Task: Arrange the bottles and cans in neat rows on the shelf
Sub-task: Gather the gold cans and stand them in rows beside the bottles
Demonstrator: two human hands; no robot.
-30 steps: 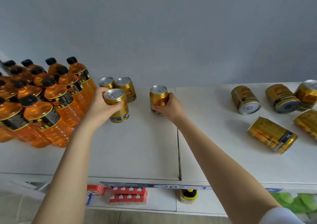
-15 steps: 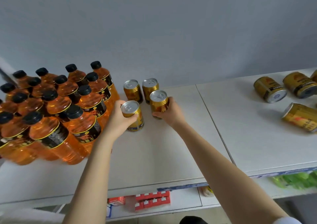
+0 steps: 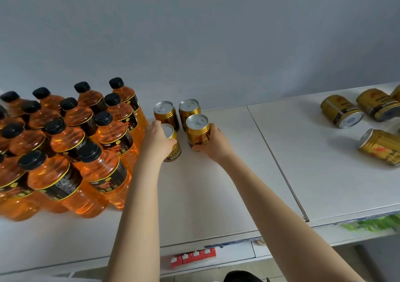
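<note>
Several orange bottles (image 3: 108,139) with black caps stand in rows at the left of the white shelf (image 3: 205,195). Beside them two gold cans (image 3: 166,114) stand upright at the back by the wall. My left hand (image 3: 157,140) grips a third gold can (image 3: 174,148) standing in front of the left one. My right hand (image 3: 213,142) holds a fourth gold can (image 3: 198,130) upright in front of the right one. Both held cans rest on the shelf, forming a square with the back pair.
Several more gold cans (image 3: 342,114) lie on their sides at the far right of the shelf. A seam (image 3: 279,162) divides the two shelf panels. Below the front edge sit small red boxes (image 3: 192,258) and green packs (image 3: 372,225).
Both hands have moved their cans back and left toward the standing pair, the right can travelling farthest. The camera view has shifted left, so the lying cans now sit farther right.
</note>
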